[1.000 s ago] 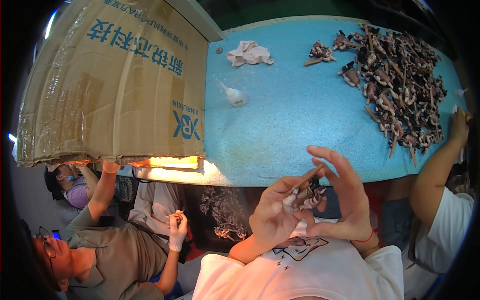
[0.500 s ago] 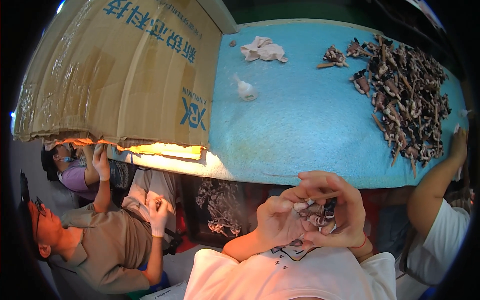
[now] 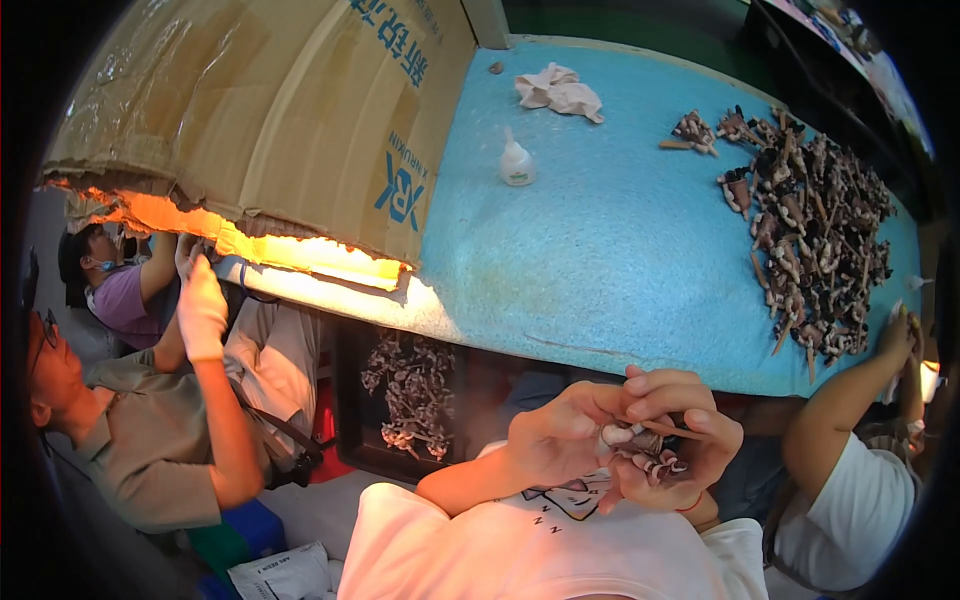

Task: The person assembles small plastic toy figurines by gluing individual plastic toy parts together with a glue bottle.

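Close in front of my chest, a small painted figurine (image 3: 650,462) in pinkish, brown and dark tones is held between both hands. My left hand (image 3: 555,438) grips its pale end from the left. Curled around the other side is my right hand (image 3: 722,440), its fingers partly hiding the figurine. A thin brown strip (image 3: 672,430) sticks out from it between the fingers. On the right of the blue table (image 3: 590,260) lies a large heap of similar figurines (image 3: 815,230), with a few loose ones (image 3: 695,132) at its far left.
A cardboard box (image 3: 270,110) with a torn, glowing lower edge covers the table's left. Beyond the hands are a white squeeze bottle (image 3: 516,165) and a crumpled cloth (image 3: 560,92). A black tray (image 3: 350,435) of figurine parts sits below the table edge. Co-workers sit left and right.
My hands have tilted and moved slightly, still holding the figurine. The view has turned a little. The near co-worker on the left has raised a gloved hand.
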Action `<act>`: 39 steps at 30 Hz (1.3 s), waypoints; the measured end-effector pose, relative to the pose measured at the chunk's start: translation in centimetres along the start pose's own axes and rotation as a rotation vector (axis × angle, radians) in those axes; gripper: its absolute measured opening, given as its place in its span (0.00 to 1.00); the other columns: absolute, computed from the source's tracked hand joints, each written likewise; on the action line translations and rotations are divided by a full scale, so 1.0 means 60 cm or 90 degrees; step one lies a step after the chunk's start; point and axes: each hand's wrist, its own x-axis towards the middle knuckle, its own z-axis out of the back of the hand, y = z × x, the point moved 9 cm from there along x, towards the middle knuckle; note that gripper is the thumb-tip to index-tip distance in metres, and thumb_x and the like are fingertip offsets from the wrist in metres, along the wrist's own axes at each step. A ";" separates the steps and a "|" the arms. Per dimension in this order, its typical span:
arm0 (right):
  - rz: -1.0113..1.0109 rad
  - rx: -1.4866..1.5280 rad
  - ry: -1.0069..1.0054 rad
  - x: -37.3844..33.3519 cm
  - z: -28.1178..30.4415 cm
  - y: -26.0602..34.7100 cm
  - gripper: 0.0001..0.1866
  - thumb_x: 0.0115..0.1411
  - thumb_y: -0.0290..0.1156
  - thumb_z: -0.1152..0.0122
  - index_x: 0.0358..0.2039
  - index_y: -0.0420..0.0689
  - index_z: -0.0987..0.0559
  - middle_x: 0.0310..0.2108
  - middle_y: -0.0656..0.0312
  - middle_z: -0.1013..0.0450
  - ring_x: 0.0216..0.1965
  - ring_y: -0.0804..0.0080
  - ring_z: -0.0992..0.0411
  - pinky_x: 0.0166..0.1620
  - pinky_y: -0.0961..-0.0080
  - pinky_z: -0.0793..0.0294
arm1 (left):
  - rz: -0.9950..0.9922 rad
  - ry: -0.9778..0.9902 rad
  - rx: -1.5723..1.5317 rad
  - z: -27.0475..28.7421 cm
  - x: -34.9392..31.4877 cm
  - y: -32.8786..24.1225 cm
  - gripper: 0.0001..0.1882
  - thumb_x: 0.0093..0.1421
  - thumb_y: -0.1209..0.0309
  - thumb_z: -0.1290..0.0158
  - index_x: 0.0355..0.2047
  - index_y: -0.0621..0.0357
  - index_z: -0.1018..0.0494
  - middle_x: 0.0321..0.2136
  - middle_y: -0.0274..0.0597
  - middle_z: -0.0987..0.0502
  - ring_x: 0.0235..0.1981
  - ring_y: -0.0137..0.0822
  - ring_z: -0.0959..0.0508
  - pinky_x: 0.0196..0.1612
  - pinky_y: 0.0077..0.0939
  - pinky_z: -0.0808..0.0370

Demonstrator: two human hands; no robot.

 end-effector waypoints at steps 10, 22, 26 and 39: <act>0.032 -0.004 -0.013 -0.004 -0.009 0.001 0.38 0.40 0.19 0.34 0.51 0.48 0.42 0.39 0.49 0.33 0.43 0.55 0.33 0.49 0.56 0.33 | 0.015 -0.026 0.097 0.006 -0.010 -0.007 0.25 0.53 0.67 0.55 0.45 0.77 0.38 0.39 0.57 0.31 0.30 0.37 0.25 0.20 0.26 0.25; 0.066 -0.042 -0.028 -0.013 -0.016 0.004 0.36 0.39 0.16 0.38 0.50 0.49 0.41 0.37 0.51 0.34 0.41 0.55 0.32 0.48 0.54 0.31 | -0.035 -0.039 0.051 0.018 -0.022 -0.005 0.17 0.53 0.72 0.56 0.40 0.73 0.31 0.36 0.51 0.28 0.31 0.35 0.26 0.23 0.23 0.27; 0.064 -0.038 -0.034 -0.017 -0.015 0.001 0.35 0.40 0.16 0.37 0.49 0.50 0.41 0.37 0.52 0.34 0.41 0.56 0.31 0.48 0.54 0.31 | -0.022 -0.057 0.050 0.012 -0.019 -0.007 0.17 0.51 0.73 0.56 0.40 0.73 0.31 0.36 0.50 0.28 0.32 0.35 0.27 0.22 0.21 0.28; 0.079 0.067 -0.016 -0.021 -0.011 -0.011 0.31 0.45 0.31 0.33 0.49 0.48 0.37 0.38 0.52 0.35 0.42 0.54 0.33 0.50 0.50 0.35 | -0.037 -0.086 0.156 0.001 -0.020 -0.006 0.17 0.49 0.74 0.57 0.38 0.72 0.31 0.34 0.38 0.31 0.31 0.23 0.31 0.27 0.15 0.35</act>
